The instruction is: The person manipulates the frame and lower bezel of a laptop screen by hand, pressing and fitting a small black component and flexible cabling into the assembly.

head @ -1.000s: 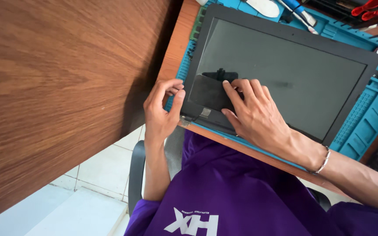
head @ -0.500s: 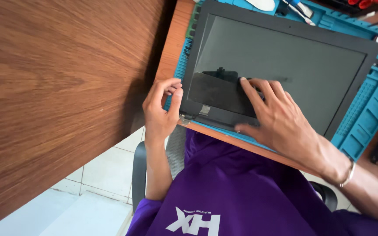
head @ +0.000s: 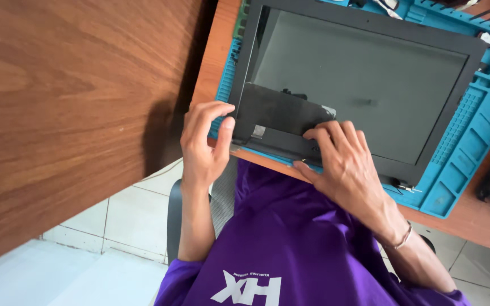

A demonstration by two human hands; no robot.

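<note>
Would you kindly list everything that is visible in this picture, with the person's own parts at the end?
laptop screen panel: one, dark grey with black bezel, lying flat on the mat.
black bezel piece: one, at the panel's near corner, under both hands.
work mat: one, blue with small compartments, on the desk.
desk: one, brown wood, under the mat.
wooden panel: one, brown, filling the picture's left side.
floor tiles: several, white, below.
purple shirt: one, worn by the person.
bracelet: one, thin, on the right wrist.
left hand: grip on the bezel's corner.
right hand: fingers pressing on the bezel piece.
</note>
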